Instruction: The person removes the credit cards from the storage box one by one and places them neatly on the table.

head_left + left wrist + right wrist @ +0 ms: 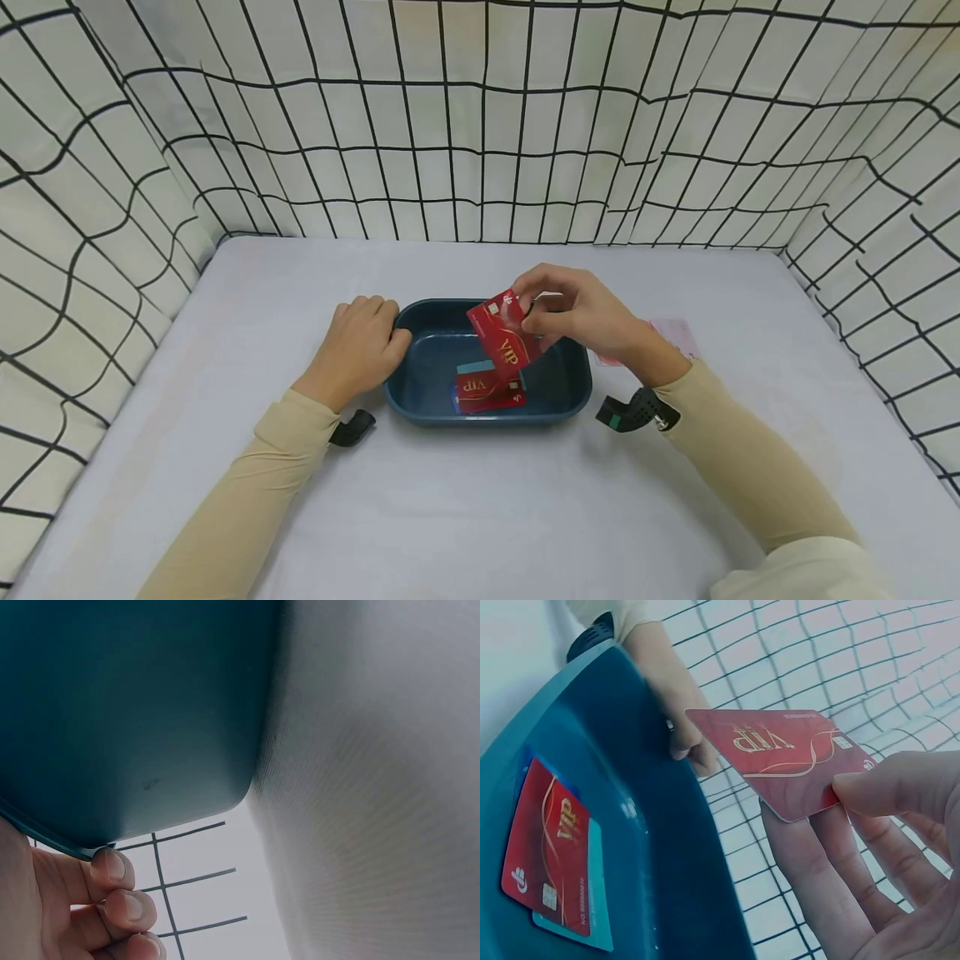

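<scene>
A dark blue tray (427, 419) stands on the table. My left hand (360, 343) grips its left rim, and in the left wrist view curled fingers (124, 904) lie under that rim. Over the tray's right half, my right hand (577, 308) pinches a red VIP card (772, 754) by one end between thumb and fingers. The card is tilted, its gold lettering showing. On the tray floor another red VIP card (551, 847) lies over a teal card (596, 900), with a blue edge showing beneath them.
Pink printed paper (678, 335) lies on the white table (480, 517) to the right of the tray, partly hidden by my right wrist. White walls with a black grid (480, 154) enclose the table at the back and both sides.
</scene>
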The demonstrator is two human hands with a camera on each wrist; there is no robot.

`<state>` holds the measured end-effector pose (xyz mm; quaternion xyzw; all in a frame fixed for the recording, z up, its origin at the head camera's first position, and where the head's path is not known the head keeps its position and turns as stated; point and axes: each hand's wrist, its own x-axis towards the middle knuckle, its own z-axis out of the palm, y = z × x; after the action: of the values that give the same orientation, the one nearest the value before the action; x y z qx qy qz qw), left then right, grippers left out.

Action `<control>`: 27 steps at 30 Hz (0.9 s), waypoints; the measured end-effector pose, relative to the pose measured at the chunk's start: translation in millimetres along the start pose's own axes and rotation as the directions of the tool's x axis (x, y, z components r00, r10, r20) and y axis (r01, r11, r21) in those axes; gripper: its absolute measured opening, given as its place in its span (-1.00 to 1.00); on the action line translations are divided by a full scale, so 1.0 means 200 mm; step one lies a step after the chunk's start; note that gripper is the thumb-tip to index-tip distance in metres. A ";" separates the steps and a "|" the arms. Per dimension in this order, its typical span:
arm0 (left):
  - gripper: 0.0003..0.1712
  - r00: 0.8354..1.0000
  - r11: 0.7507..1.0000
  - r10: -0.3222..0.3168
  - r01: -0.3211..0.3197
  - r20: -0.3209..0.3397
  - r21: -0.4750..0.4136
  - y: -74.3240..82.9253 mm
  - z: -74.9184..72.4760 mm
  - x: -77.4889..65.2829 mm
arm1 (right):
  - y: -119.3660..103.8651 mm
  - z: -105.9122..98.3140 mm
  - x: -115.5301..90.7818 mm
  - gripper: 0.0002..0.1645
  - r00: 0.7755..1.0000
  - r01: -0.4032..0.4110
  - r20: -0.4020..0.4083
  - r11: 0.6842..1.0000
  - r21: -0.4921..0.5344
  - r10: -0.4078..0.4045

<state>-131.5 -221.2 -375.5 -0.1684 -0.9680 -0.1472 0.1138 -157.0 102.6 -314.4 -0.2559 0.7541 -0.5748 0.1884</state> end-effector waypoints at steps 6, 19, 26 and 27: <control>-0.78 1.000 1.000 0.006 -0.006 -0.005 -0.003 0.00 0.00 0.00 | 0.01 -0.03 -0.04 -0.58 0.997 0.026 -0.068 0.997 0.070 -0.021; -0.76 1.000 1.000 -0.003 0.003 0.005 -0.009 0.00 0.00 0.00 | 0.05 -0.11 -0.13 -0.61 0.981 0.054 -0.190 0.997 0.059 -0.042; -0.76 1.000 1.000 -0.003 0.003 0.009 -0.008 0.01 0.00 0.01 | 0.05 -0.17 -0.18 -0.59 0.968 0.052 -0.249 0.998 0.046 -0.039; -0.77 1.000 1.000 -0.003 0.003 0.009 -0.009 0.01 0.00 0.01 | 0.05 -0.18 -0.19 -0.59 0.966 0.051 -0.257 0.998 0.041 -0.039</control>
<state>-131.8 -218.9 -374.4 -0.1682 -0.9681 -0.1508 0.1085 -148.6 155.1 -315.2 -0.1920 0.7524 -0.6247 0.0821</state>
